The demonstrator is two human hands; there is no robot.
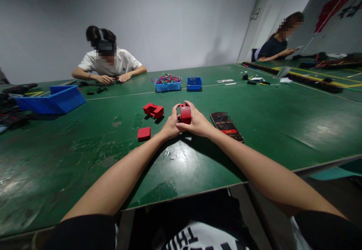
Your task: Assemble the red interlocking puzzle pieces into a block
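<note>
Between my two hands, just above the green table (113, 152), is a red block-like piece (185, 114) with a rounded front; its exact kind does not show. My left hand (170, 124) grips it from the left, thumb and fingers curled against it. From the right, my right hand (199, 123) wraps round the same piece. A red notched piece (153, 110) lies to the left of my hands, and nearer to me sits a small red square block (144, 133). Right of my right hand lies a phone (227, 126) with a running timer on its screen.
Farther back stand a blue bin of coloured small parts (168, 86) and a small blue bin (194, 84). A large blue bin (51, 100) is at the left. One person (109, 59) works across the table; another (278, 42) sits far right. Small tools (256, 79) lie at back right.
</note>
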